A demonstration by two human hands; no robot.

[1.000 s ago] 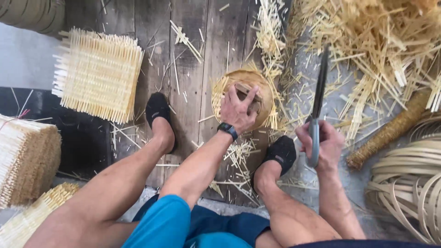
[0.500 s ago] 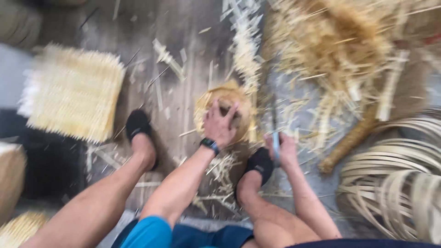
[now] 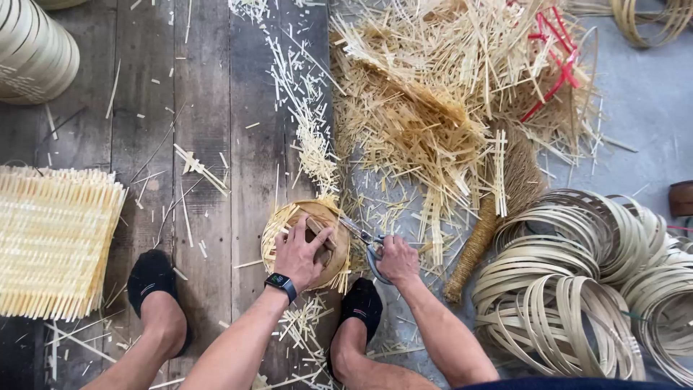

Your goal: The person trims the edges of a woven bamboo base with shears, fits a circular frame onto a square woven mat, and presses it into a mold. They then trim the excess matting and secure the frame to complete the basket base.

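A small round woven bamboo piece (image 3: pixel 296 217) lies on the wooden floor between my feet, with loose strip ends sticking out around its rim. My left hand (image 3: pixel 299 253), with a dark watch on the wrist, presses flat on top of it, fingers spread. My right hand (image 3: pixel 395 258) grips the handles of a pair of scissors (image 3: pixel 359 232). The blades point left and reach the right edge of the woven piece.
A stack of square woven mats (image 3: pixel 54 242) sits at the left. A big heap of bamboo offcuts (image 3: pixel 433 108) lies ahead, a straw broom (image 3: pixel 484 238) beside it. Coiled bamboo hoops (image 3: pixel 577 289) fill the right. My black-socked feet (image 3: pixel 155 285) flank the piece.
My right hand has brought the scissors down from upright to the rim of the woven piece. My view has shifted left and forward. My left hand stays on the piece.
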